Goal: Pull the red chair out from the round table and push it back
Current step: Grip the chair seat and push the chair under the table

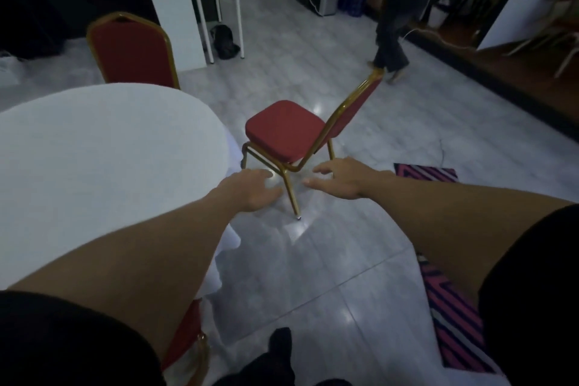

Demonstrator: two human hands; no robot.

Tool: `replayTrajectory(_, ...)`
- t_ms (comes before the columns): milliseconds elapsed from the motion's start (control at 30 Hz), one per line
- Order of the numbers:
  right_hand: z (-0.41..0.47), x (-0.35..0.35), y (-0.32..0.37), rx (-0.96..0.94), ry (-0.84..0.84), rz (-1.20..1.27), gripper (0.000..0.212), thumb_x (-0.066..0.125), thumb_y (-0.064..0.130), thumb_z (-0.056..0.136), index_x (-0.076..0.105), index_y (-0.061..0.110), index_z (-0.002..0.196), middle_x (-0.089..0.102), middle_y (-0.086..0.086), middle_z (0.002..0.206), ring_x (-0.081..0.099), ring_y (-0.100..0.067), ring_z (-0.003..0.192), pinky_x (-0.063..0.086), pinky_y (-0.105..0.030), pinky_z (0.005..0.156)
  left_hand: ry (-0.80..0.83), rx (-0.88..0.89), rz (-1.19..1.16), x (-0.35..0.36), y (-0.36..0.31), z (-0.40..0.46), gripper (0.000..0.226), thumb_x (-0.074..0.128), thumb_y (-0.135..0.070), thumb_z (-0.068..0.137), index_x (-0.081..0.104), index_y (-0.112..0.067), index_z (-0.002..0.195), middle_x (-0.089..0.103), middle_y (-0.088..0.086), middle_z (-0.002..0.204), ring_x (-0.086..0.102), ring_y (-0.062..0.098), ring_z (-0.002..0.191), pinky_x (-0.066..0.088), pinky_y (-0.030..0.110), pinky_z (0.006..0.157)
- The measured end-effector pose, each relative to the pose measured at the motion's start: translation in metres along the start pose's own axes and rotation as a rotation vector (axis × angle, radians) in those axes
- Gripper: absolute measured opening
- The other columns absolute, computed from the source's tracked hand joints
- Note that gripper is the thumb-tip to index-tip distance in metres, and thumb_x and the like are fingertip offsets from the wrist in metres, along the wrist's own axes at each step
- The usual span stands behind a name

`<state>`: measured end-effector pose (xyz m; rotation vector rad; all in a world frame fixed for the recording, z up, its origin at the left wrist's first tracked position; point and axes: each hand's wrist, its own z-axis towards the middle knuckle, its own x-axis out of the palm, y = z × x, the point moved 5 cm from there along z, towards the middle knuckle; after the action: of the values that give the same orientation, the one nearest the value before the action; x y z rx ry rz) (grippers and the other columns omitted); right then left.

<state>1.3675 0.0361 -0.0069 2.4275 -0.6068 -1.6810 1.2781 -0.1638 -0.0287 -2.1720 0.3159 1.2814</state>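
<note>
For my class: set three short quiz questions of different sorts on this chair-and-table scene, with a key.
1. True or false: the left hand grips the pulled-out chair.
2. Which faces the table: the chair's A) backrest B) seat front C) underside?
3. Fill in: the striped mat lies on the person's ____ side.

Key: 1. False; both it and the right hand reach out open, holding nothing. 2. B. 3. Right.

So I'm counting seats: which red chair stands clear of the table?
The gold-framed red padded chair at centre, its whole seat exposed; the other red chair stands behind the white-clothed round table.
</note>
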Motion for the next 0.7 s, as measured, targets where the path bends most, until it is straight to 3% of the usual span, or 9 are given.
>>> replayTrajectory(100,0.022,-0.026,-0.034,0.029,0.017,0.004,0.106,0.037,0.094,0.080,0.046,0.020,0.156,0.046,-0.007,0.162,0.047,-0.028,0.143,0.038,-0.046,0.116,0.030,0.031,0.006,-0.012,-0.026,0.048,0.067,0.050,-0.065,0.088,0.050,-0.024,0.142,0.054,0.012,0.146,0.052,0.037,0.131,0.039,0.056,0.109)
replayTrajectory(267,0.063,-0.071,-0.098,0.076,-0.066,0.032,0.094,0.048,0.085,0.088,0.050,0.019,0.154,0.050,-0.006,0.160,0.050,-0.027,0.141,0.038,-0.039,0.108,0.064,0.133,-0.011,-0.034,-0.077,0.123,0.055,0.049,-0.066,0.081,0.065,-0.023,0.112,0.067,0.006,0.118,0.062,0.031,0.110,0.049,0.051,0.097)
replayTrajectory(400,0.093,-0.102,-0.152,0.081,-0.080,0.059,0.088,0.051,0.080,0.090,0.050,0.018,0.153,0.054,-0.008,0.156,0.052,-0.028,0.138,0.041,-0.041,0.109,0.067,0.069,0.046,-0.043,-0.117,0.184,0.092,0.041,-0.079,0.072,0.048,-0.023,0.145,0.056,0.012,0.143,0.053,0.036,0.128,0.042,0.052,0.106)
replayTrajectory(500,0.120,-0.137,-0.201,0.065,-0.086,0.059,0.089,0.055,0.078,0.090,0.047,0.019,0.155,0.051,-0.008,0.158,0.048,-0.029,0.142,0.039,-0.042,0.113,0.028,0.042,0.058,-0.047,-0.155,0.236,0.093,0.039,-0.081,0.069,0.046,-0.029,0.146,0.058,0.009,0.140,0.054,0.035,0.126,0.044,0.050,0.103)
replayTrajectory(600,0.145,-0.167,-0.241,0.020,-0.087,0.032,0.093,0.062,0.076,0.087,0.044,0.019,0.157,0.047,-0.005,0.162,0.043,-0.026,0.147,0.035,-0.039,0.115,-0.002,0.020,0.052,-0.044,-0.185,0.278,0.070,0.043,-0.078,0.072,0.060,-0.033,0.123,0.067,0.003,0.120,0.061,0.032,0.110,0.049,0.046,0.091)
replayTrajectory(700,0.172,-0.194,-0.280,-0.008,-0.064,0.011,0.100,0.073,0.074,0.080,0.042,0.019,0.159,0.047,-0.004,0.162,0.043,-0.025,0.147,0.035,-0.039,0.114,0.015,-0.010,0.010,-0.044,-0.214,0.311,0.048,0.044,-0.077,0.071,0.060,-0.039,0.095,0.068,-0.005,0.101,0.065,0.026,0.096,0.053,0.046,0.085)
